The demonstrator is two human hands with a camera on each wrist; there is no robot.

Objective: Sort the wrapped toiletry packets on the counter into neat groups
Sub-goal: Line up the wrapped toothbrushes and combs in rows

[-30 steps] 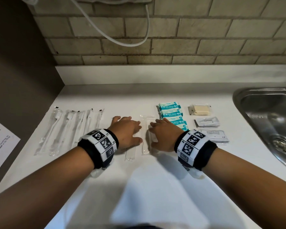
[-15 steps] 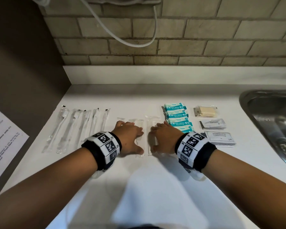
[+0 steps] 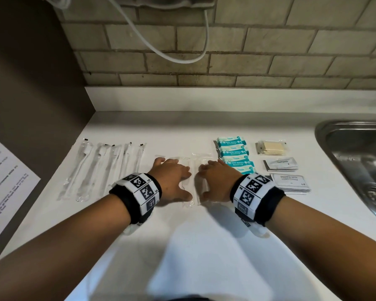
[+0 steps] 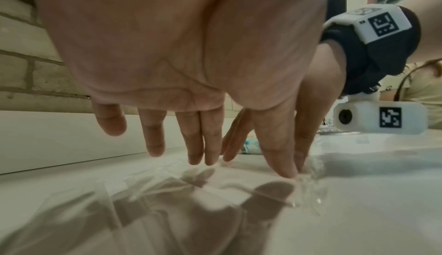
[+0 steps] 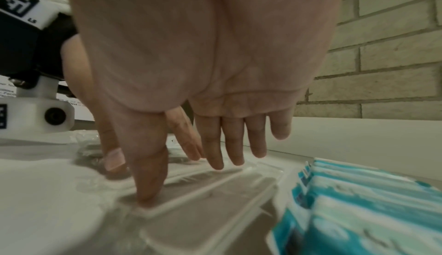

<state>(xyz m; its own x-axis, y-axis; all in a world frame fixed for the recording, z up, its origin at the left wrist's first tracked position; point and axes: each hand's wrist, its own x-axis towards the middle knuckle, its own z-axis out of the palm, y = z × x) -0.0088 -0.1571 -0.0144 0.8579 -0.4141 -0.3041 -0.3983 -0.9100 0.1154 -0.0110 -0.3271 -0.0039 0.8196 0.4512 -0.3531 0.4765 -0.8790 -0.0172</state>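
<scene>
Clear flat packets lie side by side mid-counter, partly under both hands. My left hand lies flat over the left ones, fingers straight, thumb tip pressing the plastic. My right hand lies flat over the right ones, its thumb pressing a packet. Wrapped toothbrushes form a row at the left. Teal mini-wipe packs are stacked right of my right hand. Further right are a tan packet, toothpaste sachets and shampoo sachets.
A steel sink is sunk into the counter at the right. A brick wall with a hanging white cable stands behind. A printed paper sheet hangs at the left edge, beside a dark side wall.
Both hands have drawn the clear packets closer together and slid slightly forward; the gap between the hands has narrowed. The camera view has also shifted a little.
</scene>
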